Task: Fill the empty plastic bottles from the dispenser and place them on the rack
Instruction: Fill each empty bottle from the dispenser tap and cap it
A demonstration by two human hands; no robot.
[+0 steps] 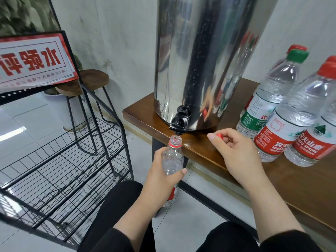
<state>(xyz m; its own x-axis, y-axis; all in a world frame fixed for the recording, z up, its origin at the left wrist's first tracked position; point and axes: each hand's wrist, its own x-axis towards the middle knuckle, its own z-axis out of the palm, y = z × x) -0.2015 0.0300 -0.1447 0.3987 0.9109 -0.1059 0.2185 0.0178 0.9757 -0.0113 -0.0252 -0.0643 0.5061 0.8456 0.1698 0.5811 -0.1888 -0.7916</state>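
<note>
Gripping clear ribbed bottle (pixel 172 160) under black tap (pixel 179 122), left hand (pixel 163 177); right hand (pixel 236 153) pinching red cap (pixel 219 135).

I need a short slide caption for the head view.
Left hand holds bottle under dispenser tap; right hand pinches red cap.
</note>
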